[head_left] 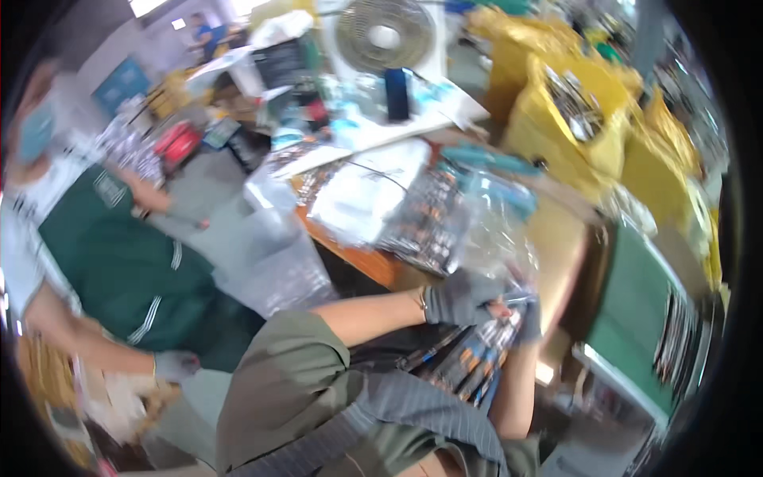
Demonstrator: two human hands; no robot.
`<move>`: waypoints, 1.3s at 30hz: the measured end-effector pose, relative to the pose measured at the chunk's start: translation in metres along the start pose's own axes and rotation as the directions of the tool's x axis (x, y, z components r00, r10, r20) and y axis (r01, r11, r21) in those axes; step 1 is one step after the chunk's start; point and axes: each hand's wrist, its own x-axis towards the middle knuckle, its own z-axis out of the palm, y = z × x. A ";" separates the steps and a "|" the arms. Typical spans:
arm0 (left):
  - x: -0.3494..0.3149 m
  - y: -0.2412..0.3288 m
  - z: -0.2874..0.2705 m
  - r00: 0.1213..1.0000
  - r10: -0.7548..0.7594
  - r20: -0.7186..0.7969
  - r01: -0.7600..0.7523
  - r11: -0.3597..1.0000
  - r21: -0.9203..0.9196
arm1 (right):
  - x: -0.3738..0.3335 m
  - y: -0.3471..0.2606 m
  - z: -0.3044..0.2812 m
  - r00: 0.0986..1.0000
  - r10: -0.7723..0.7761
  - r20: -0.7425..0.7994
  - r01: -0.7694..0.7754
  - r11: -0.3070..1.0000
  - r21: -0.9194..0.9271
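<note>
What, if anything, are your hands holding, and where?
Thin sticks, near their upper ends, between the left hand and right hand; blur hides each hand's exact grip.

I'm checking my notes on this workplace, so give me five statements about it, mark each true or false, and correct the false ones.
1. The wearer's left hand and right hand are in grey gloves. True.
2. The two hands are wide apart, at opposite edges of the picture. False: they are close together, at the upper end of a bundle of slender pieces.
3. The large sacks at the upper right are blue. False: they are yellow.
4. The co-worker at the left wears a dark green apron. True.
5. The fan is at the bottom of the picture. False: it is at the top.
</note>
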 end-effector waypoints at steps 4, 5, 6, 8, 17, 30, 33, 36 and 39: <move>-0.066 0.008 0.038 0.899 -0.251 -0.359 0.190 0.962 -0.196 | -0.038 0.056 0.053 0.942 0.021 -0.336 -0.027 1.000 -0.015; -0.074 0.017 0.039 0.905 -0.248 -0.346 0.177 0.959 -0.223 | -0.075 0.096 -0.097 0.870 0.198 -0.452 -0.143 0.978 0.153; -0.099 0.018 0.039 0.939 -0.236 -0.251 0.193 0.964 -0.185 | -0.052 0.095 -0.083 0.880 0.228 -0.417 -0.176 0.971 0.159; -0.141 0.036 0.033 0.955 -0.287 -0.076 0.266 0.941 -0.209 | -0.137 0.121 -0.067 0.853 0.130 -0.505 -0.302 0.912 -0.276; 0.011 -0.005 0.006 0.897 -0.239 -0.371 0.231 0.971 -0.066 | -0.014 -0.024 0.139 0.647 -0.760 -0.058 -0.223 -0.116 -0.968; 0.123 -0.044 -0.039 0.878 -0.400 0.262 0.419 0.908 -0.021 | 0.021 -0.165 0.104 0.689 -0.488 -0.535 -0.434 0.314 -0.845; 0.125 -0.032 -0.039 0.860 -0.504 0.084 0.481 0.744 -0.464 | 0.009 -0.167 0.088 0.694 -0.617 -0.371 -0.212 0.317 -0.924; 0.135 -0.037 -0.051 0.798 -0.477 0.369 0.546 0.831 -0.106 | 0.007 -0.165 0.093 0.723 -0.569 -0.391 -0.412 0.099 -0.906; 0.136 -0.024 -0.067 0.901 -0.398 0.173 0.434 0.825 -0.363 | 0.013 -0.171 0.096 0.735 -0.490 -0.468 -0.368 0.291 -0.883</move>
